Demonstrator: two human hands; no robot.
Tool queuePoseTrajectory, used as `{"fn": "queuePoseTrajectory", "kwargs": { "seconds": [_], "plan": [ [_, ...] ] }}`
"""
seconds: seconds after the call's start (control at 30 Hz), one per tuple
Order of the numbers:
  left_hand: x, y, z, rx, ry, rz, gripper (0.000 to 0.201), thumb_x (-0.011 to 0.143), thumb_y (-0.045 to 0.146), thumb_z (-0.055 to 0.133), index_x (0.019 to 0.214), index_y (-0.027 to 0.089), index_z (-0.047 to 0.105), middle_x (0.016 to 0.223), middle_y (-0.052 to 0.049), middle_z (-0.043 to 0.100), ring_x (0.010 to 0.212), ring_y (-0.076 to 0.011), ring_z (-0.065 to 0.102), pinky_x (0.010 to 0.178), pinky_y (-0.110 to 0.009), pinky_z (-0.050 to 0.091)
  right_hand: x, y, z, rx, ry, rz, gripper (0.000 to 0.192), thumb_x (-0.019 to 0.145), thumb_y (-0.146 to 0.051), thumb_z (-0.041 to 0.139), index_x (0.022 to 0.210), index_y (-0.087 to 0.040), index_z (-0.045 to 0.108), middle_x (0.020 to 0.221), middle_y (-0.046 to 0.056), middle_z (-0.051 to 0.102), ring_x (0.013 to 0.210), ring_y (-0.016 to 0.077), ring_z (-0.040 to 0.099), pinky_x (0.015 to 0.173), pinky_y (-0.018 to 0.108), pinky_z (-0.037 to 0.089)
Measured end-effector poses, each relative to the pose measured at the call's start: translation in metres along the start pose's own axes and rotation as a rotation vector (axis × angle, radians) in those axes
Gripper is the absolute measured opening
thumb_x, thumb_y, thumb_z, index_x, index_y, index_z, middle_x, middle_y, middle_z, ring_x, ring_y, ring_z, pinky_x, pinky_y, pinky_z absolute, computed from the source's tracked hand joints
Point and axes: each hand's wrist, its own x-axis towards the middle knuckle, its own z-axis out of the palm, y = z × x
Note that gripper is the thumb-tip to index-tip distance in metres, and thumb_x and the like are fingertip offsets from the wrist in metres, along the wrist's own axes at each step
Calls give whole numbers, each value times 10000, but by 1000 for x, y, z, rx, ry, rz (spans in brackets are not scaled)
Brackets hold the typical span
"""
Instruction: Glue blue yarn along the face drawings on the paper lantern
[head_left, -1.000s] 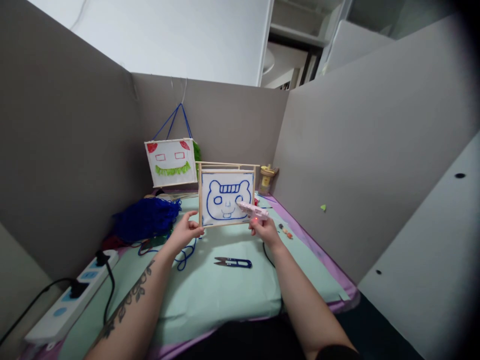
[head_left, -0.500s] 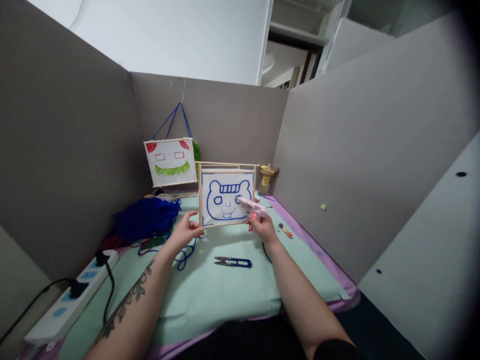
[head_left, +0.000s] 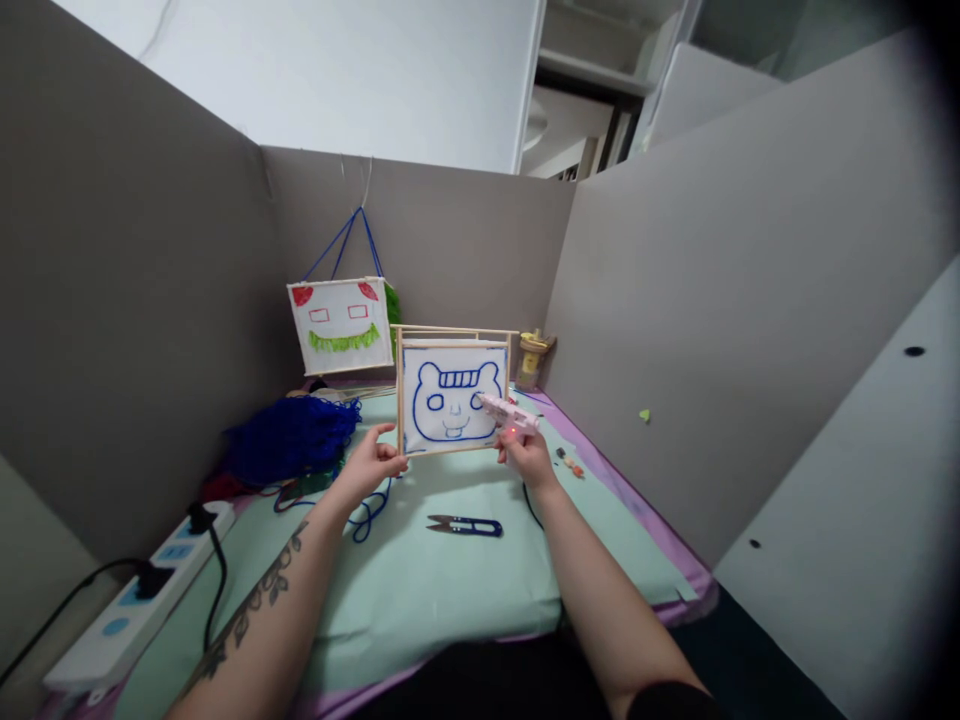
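Note:
My left hand [head_left: 375, 460] pinches the lower left corner of a wooden-framed white cloth [head_left: 442, 425], held upright and facing me. Blue outlines on the cloth form an animal face with round ears, two eyes and a striped forehead. A pink glue gun [head_left: 508, 412] with a small red light is gripped in my right hand [head_left: 525, 455]. Its nozzle points left, at or just in front of the eye on the right; whether it touches the cloth I cannot tell. Below the frame, thread snips [head_left: 465, 526] with a dark blue handle lie on the green table cover [head_left: 442, 590].
A finished-looking panel [head_left: 341, 345] with red and green patterns hangs from blue cords at the back left. Under it lies a heap of blue yarn [head_left: 292, 437]. A power strip [head_left: 142, 600] runs along the left edge. Grey partitions [head_left: 465, 240] enclose the table.
The glue gun has shifted very slightly right with my right hand. My left hand and the framed cloth stay practically where they were.

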Motion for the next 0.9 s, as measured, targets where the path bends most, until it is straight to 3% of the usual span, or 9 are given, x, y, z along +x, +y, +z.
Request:
{"fn": "queuePoseTrajectory", "kwargs": {
  "seconds": [0.57, 0.7, 0.9],
  "plan": [
    [2, -2, -2, -10, 35, 17, 750, 615, 287, 728, 1248, 152, 349, 599, 71, 548, 627, -162, 636, 615, -275, 495, -4, -9, -10, 97, 64, 21, 323, 731, -458, 587, 607, -161, 605, 531, 20, 609, 418, 119, 536, 437, 241, 461],
    [3, -2, -2, -26, 46, 41, 735, 616, 302, 722, 1238, 154, 360, 606, 67, 559, 620, -160, 636, 602, -269, 487, -4, -14, -15, 86, 6, 79, 306, 691, -448, 609, 578, -165, 585, 507, 13, 592, 382, 113, 513, 374, 227, 430],
    [2, 0, -2, -19, 44, 41, 754, 604, 309, 731, 1238, 146, 356, 606, 62, 567, 624, -162, 633, 604, -267, 485, -3, -9, -14, 63, -98, 108, 294, 719, -439, 599, 752, -148, 627, 526, 2, 597, 387, 103, 504, 380, 213, 423]
  ]
}}
